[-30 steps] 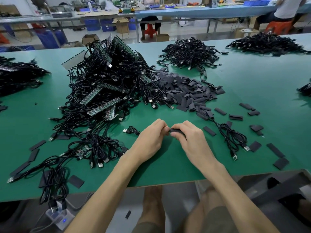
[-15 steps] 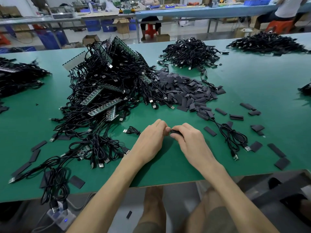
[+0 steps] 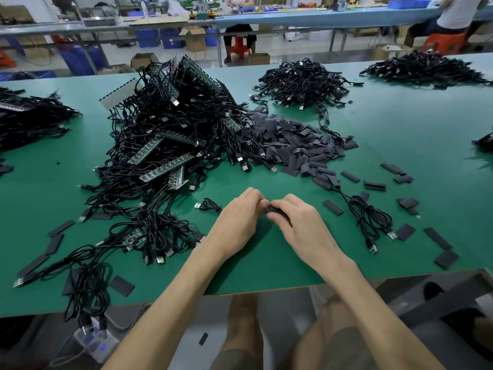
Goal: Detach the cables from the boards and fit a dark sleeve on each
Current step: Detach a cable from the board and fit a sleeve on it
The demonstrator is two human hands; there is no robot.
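My left hand [image 3: 237, 220] and my right hand [image 3: 298, 222] meet fingertip to fingertip over the green table [image 3: 413, 124], near its front edge. My right hand pinches a dark sleeve [image 3: 276, 210]. My left hand grips a thin black cable [image 3: 210, 204] whose USB plug lies just left of that hand; the cable's other end is hidden between the fingers. A big tangle of cables and green boards [image 3: 170, 145] rises to the left. A heap of loose dark sleeves [image 3: 290, 142] lies behind my hands.
Separate cable piles sit at the back centre [image 3: 301, 84], back right [image 3: 424, 68] and far left [image 3: 26, 118]. A coiled cable [image 3: 370, 217] and scattered sleeves lie right of my hands. A power strip [image 3: 93, 340] sits below the table edge. People sit at a far bench.
Both hands stayed together in the same spot; the fingers shifted only slightly on the sleeve and cable end.
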